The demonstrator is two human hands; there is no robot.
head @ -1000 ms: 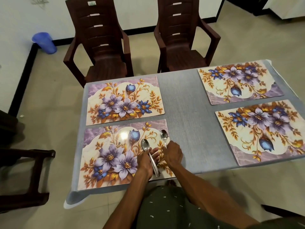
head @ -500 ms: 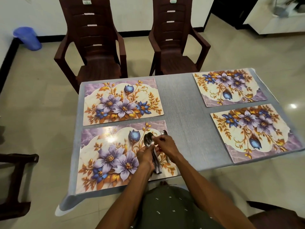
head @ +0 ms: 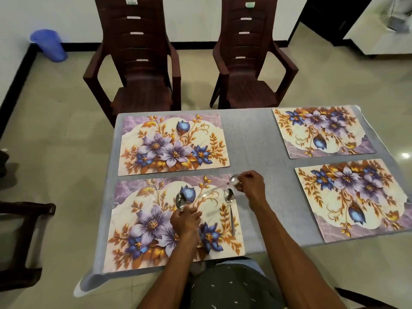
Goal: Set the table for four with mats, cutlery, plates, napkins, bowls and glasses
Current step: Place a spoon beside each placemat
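Steel spoon [head: 233, 180] pinched in right hand [head: 252, 186]; chair labels [head: 131, 1] seemingly unreadable.

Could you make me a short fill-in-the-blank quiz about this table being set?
The grey table carries ____ floral placemats.
One spoon lies free on the near-left placemat, toward its ____ edge.
The right hand holds a ____.
Behind the table stand ____ brown chairs.

Missing words: four; right; spoon; two
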